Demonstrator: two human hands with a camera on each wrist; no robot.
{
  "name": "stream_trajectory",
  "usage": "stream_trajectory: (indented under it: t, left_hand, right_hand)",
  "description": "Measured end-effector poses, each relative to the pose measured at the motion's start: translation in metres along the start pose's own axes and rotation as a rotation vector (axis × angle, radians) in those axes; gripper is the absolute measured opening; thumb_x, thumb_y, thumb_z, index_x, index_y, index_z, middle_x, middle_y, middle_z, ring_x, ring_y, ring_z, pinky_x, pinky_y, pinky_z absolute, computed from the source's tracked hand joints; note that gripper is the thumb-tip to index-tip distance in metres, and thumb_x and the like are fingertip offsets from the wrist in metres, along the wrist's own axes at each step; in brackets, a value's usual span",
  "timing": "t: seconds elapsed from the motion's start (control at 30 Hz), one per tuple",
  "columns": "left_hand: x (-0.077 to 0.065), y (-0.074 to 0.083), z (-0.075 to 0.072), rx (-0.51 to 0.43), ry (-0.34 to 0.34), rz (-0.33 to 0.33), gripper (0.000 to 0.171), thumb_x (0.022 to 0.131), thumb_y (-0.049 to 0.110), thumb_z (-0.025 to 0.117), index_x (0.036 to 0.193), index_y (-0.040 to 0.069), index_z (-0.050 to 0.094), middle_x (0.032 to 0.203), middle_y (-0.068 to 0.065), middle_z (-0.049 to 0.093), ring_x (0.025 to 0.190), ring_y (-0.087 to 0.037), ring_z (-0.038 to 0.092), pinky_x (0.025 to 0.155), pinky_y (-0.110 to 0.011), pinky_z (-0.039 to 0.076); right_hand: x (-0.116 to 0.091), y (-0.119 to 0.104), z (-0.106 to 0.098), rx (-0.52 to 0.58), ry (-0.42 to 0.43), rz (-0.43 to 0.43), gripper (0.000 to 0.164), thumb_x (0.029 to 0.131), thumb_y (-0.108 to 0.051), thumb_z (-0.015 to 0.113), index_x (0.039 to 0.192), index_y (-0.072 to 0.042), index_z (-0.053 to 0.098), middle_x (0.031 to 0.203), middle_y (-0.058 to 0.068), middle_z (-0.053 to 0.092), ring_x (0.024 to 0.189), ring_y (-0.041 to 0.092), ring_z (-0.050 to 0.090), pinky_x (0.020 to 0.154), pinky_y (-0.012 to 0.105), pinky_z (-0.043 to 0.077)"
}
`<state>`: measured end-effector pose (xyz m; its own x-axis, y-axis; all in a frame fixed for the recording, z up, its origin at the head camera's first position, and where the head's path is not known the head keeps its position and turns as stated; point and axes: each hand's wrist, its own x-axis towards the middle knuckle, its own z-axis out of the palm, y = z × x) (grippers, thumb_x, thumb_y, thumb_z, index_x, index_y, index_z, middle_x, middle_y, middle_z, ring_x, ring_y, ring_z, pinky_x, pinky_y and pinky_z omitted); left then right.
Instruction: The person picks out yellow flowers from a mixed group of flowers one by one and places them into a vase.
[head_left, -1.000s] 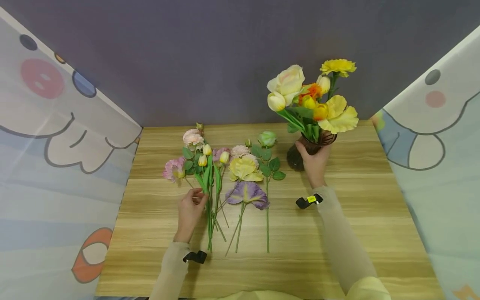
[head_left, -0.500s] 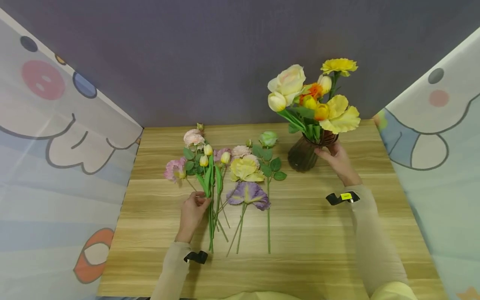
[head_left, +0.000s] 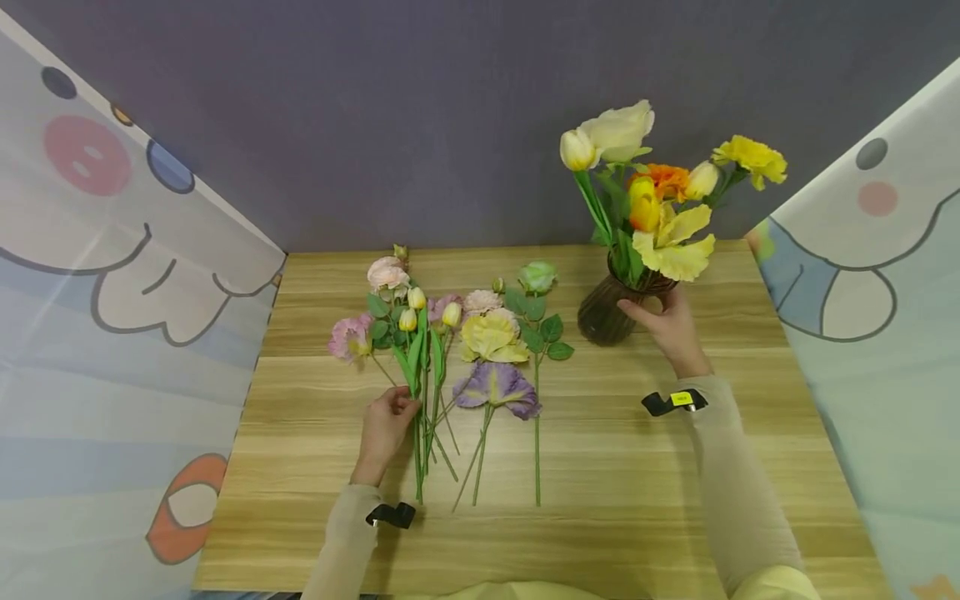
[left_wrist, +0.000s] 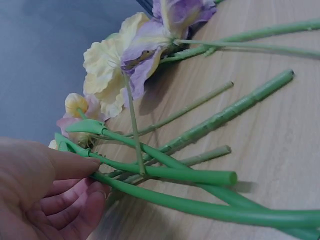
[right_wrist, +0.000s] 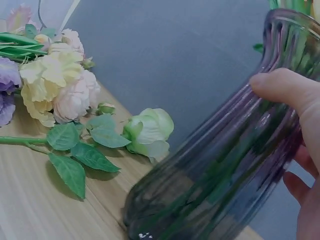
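Observation:
My right hand point(head_left: 673, 327) grips a dark, ribbed glass vase point(right_wrist: 225, 150) near its neck, thumb in front. The vase leans toward the right, its base low near the table. Yellow, white and orange flowers point(head_left: 660, 192) stand in it, their stems visible through the glass. On the left, my left hand point(head_left: 386, 429) pinches a green tulip stem point(left_wrist: 195, 175) between thumb and fingers. Pale yellow tulips point(head_left: 407, 321) lie at the far ends of the stems. The fingers behind the vase are partly hidden.
Beside the left hand lie a purple flower point(head_left: 497, 389), a yellow flower point(head_left: 491, 337), pink flowers point(head_left: 387, 273) and a green rose point(head_left: 537, 277) on the wooden table point(head_left: 600, 517). A grey wall point(head_left: 420, 125) rises behind the table.
My right hand has shifted from the vase's front to its right side. The vase has turned, and its flowers have swung around and rightward. My left hand has barely moved at the tulip stems.

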<state>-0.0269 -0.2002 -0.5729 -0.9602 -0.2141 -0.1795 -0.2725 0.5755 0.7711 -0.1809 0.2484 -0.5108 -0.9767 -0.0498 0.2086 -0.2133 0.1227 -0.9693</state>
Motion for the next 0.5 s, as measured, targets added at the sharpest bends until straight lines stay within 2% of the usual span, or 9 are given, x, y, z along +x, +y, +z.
stream_trajectory:
  t: [0.17, 0.37, 0.5]
  left_hand:
    - [0.001, 0.001, -0.001, -0.074, 0.005, -0.006, 0.023, 0.096, 0.011, 0.075, 0.111, -0.007, 0.074, 0.088, -0.014, 0.074, 0.072, -0.014, 0.065, 0.059, -0.018, 0.050]
    - [0.000, 0.011, -0.004, -0.177, 0.070, -0.028, 0.022, 0.096, 0.010, 0.075, 0.111, -0.007, 0.074, 0.090, -0.018, 0.075, 0.072, -0.011, 0.067, 0.061, -0.017, 0.054]
    - [0.000, 0.020, -0.007, -0.234, 0.107, -0.006, 0.023, 0.096, 0.009, 0.075, 0.111, -0.008, 0.074, 0.094, -0.022, 0.075, 0.075, -0.017, 0.071, 0.063, -0.022, 0.059]
  right_hand:
    - [-0.001, 0.004, 0.008, 0.062, 0.062, -0.029, 0.078, 0.088, 0.007, 0.076, 0.154, -0.019, 0.043, 0.144, -0.002, 0.052, 0.132, 0.015, 0.048, 0.109, 0.022, 0.037]
    - [-0.006, -0.008, 0.023, 0.097, 0.134, -0.122, 0.090, 0.082, 0.009, 0.078, 0.157, -0.014, 0.033, 0.153, 0.004, 0.044, 0.144, 0.020, 0.039, 0.120, 0.027, 0.029]
    - [-0.011, -0.015, 0.030, 0.063, 0.151, -0.173, 0.096, 0.081, 0.011, 0.078, 0.158, -0.011, 0.025, 0.159, 0.008, 0.035, 0.149, 0.022, 0.033, 0.124, 0.032, 0.025]
